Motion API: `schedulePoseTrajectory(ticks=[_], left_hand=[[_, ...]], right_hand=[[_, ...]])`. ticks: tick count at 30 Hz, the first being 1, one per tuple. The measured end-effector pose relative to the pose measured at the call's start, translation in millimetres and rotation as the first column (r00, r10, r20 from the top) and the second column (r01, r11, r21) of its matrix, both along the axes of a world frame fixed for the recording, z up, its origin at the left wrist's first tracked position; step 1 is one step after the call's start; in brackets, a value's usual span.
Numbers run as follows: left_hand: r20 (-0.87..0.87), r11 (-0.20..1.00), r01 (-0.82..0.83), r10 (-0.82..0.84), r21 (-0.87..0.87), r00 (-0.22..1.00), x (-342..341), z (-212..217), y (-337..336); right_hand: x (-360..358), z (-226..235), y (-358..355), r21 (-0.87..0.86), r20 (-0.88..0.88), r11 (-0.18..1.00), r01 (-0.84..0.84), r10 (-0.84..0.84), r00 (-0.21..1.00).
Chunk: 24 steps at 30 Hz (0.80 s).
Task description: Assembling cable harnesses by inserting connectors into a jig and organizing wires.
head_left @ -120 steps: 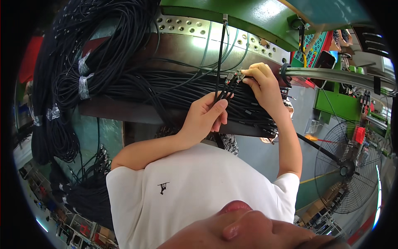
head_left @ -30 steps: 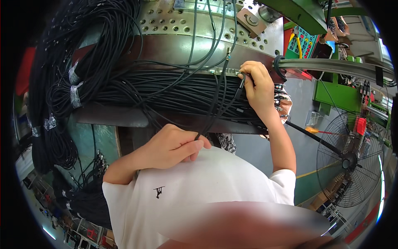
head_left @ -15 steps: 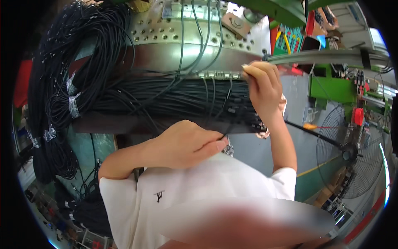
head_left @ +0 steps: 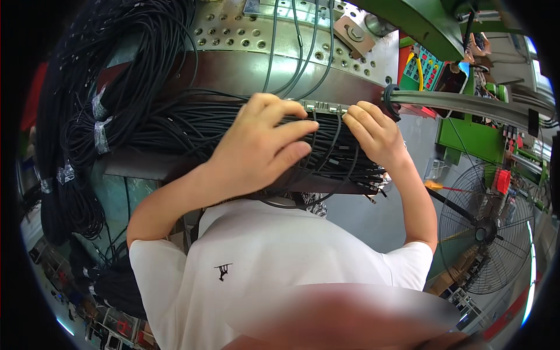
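Observation:
A thick bundle of black cables (head_left: 192, 131) lies along the near edge of the metal machine bed. Over it my left hand (head_left: 256, 146) is held with thumb and fingers apart, and nothing shows between them. Its fingertips are near a narrow metal fixture strip (head_left: 322, 107), which has cables set in it. At the strip's right end my right hand (head_left: 376, 133) has its fingers curled together. What they pinch is hidden. From the strip, single black cables (head_left: 335, 140) hang toward me across the bundle. Cable ends (head_left: 379, 181) stick out below my right hand.
A perforated metal plate (head_left: 233, 32) with a bolted clamp block (head_left: 353, 36) is beyond the strip. Large coiled cables (head_left: 131, 76) are heaped at left. A green machine arm (head_left: 417, 23) overhangs at upper right, above a grey rail (head_left: 461, 102). A fan (head_left: 485, 233) stands at right.
My left hand has moved up and forward from near my chest to the strip, its fingers opening. My right hand has come down slightly onto the strip's right end. The view has shifted a little.

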<state>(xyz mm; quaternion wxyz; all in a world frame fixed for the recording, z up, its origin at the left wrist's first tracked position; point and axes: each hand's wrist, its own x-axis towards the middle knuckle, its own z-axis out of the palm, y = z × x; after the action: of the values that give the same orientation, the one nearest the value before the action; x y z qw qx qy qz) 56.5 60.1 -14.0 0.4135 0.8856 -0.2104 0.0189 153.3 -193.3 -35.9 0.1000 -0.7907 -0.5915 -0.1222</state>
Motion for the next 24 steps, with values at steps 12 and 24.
schedulePoseTrajectory(ticks=[12, 24], left_hand=[[-0.661, 0.470, -0.536, -0.147, -0.701, 0.736, 154, -52, 30], [-0.608, 0.389, -0.467, -0.487, -0.794, 0.627, 144, -53, -2]], right_hand=[[-1, 2, 10, 0.038, -0.489, 0.960, 0.278, -0.225, 0.843], [160, -31, 96, 0.140, -0.457, 0.749, 0.648, -0.532, 0.713]])
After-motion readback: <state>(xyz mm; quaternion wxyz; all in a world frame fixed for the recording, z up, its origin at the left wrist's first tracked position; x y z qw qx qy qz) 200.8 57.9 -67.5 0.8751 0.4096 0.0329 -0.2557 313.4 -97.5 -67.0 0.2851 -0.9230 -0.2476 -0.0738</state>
